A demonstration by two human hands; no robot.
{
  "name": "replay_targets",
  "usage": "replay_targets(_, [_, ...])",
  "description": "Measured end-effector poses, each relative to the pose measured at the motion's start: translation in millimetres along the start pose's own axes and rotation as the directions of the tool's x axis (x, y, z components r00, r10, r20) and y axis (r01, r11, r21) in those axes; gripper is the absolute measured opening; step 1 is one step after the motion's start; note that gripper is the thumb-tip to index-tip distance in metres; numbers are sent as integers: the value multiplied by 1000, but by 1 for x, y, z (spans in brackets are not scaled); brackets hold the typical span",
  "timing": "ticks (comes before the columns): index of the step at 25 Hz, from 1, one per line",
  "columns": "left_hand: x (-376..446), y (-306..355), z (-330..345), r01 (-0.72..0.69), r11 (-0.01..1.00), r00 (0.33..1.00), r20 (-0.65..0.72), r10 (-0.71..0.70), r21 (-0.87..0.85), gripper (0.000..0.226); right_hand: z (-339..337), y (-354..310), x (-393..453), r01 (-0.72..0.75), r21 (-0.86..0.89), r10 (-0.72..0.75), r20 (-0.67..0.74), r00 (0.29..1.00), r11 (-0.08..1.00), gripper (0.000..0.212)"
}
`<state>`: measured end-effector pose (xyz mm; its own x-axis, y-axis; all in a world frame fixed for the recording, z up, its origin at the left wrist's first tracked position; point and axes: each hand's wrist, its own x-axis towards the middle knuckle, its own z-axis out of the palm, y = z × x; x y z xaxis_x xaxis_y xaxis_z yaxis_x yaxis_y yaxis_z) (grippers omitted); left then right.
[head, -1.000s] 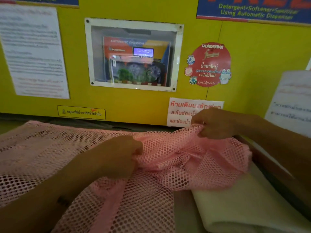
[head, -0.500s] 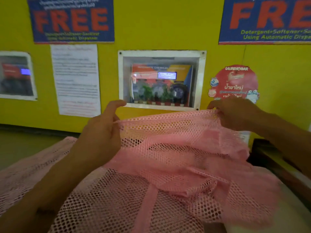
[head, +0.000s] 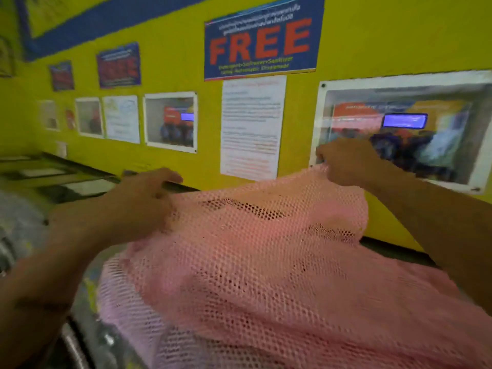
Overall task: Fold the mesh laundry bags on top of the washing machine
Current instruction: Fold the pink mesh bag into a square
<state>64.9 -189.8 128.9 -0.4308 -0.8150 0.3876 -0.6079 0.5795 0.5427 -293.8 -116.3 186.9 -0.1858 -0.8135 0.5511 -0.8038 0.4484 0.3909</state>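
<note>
Head view: pink mesh bag (head: 266,275) heaped at 6 o'clock on the washer top, now lifted higher vs 0.5 s ago, w/ view swung left. Left hand (head: 138,206) at 9, fingers gripping the bag edge; right hand (head: 346,163) at 1, pinching the far corner, raised before the yellow wall (head: 186,62).

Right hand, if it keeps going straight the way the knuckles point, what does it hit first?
Probably the white-framed dispenser window on the yellow wall. The right hand, pinching the pink mesh bag edge, points up and away toward the frame's lower left corner; depth between them is unclear.
</note>
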Motion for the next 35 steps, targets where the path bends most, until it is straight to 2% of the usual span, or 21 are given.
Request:
replay_targets(2, [1,-28,0,49,995,996,65,-54,87,38,7,-33,24,27,17,-27,-43,999,999,37])
replay_targets(4, [8,-54,-4,63,985,997,35,-70,161,39,11,-66,52,34,48,-29,-98,995,998,41])
replay_targets(7, [19,-91,1,126,985,991,21,-129,121,40,16,-119,89,53,167,-29,-144,989,985,44])
replay_targets(9, [25,-108,3,140,981,990,4,-141,135,46,28,-154,106,66,261,-35,-121,992,963,48])
replay_targets(12, [32,-102,9,-32,998,995,-89,37,57,47,50,-188,111,75,299,-53,-81,995,951,45])
replay_targets(14, [33,-87,27,-154,987,988,-18,153,-37,43,59,-197,105,36,359,-73,91,993,933,41])
replay_targets(15, [35,-83,43,-180,983,982,59,182,-37,43,63,-199,100,4,407,-107,230,967,913,39])
replay_targets(17, [41,-88,78,-176,984,954,251,165,22,45,78,-198,88,-23,437,-198,453,869,899,35])
replay_targets(19, [48,-106,102,-198,969,911,392,126,148,51,101,-199,75,-16,427,-244,545,803,904,42])
replay_targets(20, [51,-115,108,-201,959,905,413,103,200,56,114,-202,69,-11,427,-255,562,787,904,46])
replay_targets(25, [55,-130,116,-189,940,914,400,64,283,67,126,-209,50,-20,494,-298,555,777,869,46])
replay_targets(29, [70,-107,99,-145,953,899,438,14,267,60,100,-171,41,-65,521,-250,511,822,851,51])
replay_targets(30, [72,-95,95,-158,953,916,399,43,260,56,88,-158,33,-33,509,-262,497,827,860,51])
replay_targets(32, [68,-62,94,-268,942,931,306,199,202,52,58,-124,8,33,463,-294,504,812,886,48])
replay_targets(35, [43,-2,102,-466,885,846,287,449,-11,44,16,-66,-41,32,370,-268,608,748,928,47])
